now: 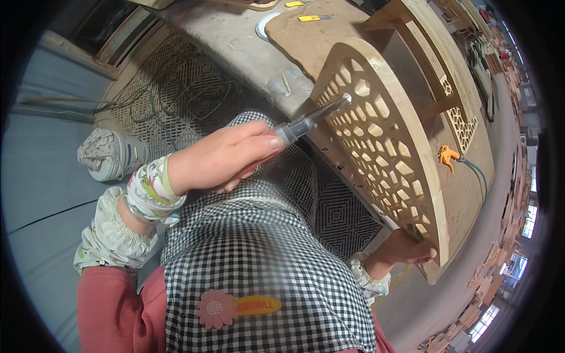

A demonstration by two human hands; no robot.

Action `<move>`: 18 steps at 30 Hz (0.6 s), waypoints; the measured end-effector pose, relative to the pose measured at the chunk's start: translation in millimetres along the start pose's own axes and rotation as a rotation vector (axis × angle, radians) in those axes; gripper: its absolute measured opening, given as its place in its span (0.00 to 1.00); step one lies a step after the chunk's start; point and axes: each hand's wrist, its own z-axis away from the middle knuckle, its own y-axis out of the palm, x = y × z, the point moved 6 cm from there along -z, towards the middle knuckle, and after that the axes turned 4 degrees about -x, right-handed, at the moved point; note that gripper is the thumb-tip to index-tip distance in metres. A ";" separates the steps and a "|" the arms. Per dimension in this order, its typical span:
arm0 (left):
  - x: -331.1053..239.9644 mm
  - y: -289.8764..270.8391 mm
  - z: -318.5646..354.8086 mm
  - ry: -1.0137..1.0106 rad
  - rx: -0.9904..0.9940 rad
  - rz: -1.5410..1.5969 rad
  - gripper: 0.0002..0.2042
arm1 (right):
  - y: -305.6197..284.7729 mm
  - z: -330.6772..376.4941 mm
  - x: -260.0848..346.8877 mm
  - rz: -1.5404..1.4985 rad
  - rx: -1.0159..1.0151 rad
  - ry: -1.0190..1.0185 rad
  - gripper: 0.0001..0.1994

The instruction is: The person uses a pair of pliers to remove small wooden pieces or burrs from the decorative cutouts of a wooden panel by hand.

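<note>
My left hand (220, 154) is closed round a handheld tool (299, 128) with a dark grey body and a long, narrow tip. A bit of red shows under the fingers. The tip reaches an opening high in a pale wooden lattice panel (406, 112) pierced with many-sided holes; how deep it goes I cannot tell. This panel stands tilted on edge at the workbench, right of the tool. At its lower near corner, my right hand (409, 247) grips the edge with the fingers curled.
On the bench (226, 29) lie a brown board (321, 38), a yellow-handled cutter (315, 18) and a white disc (268, 27). An orange air blow gun (449, 157) with a green hose rests right of the panel. A white bucket (126, 156) stands left, near hoses on floor matting.
</note>
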 end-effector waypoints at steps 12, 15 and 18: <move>24.8 -12.7 -3.0 -0.100 -0.069 0.049 0.17 | 4.2 2.8 3.9 -0.030 -0.081 -0.029 0.30; 58.1 -30.5 6.4 -0.044 -0.109 0.050 0.19 | -3.8 -4.9 4.3 -0.303 -0.064 0.050 0.26; 51.5 -21.7 19.9 -0.033 -0.029 0.078 0.17 | -2.3 -0.2 15.0 0.167 -0.048 -0.246 0.26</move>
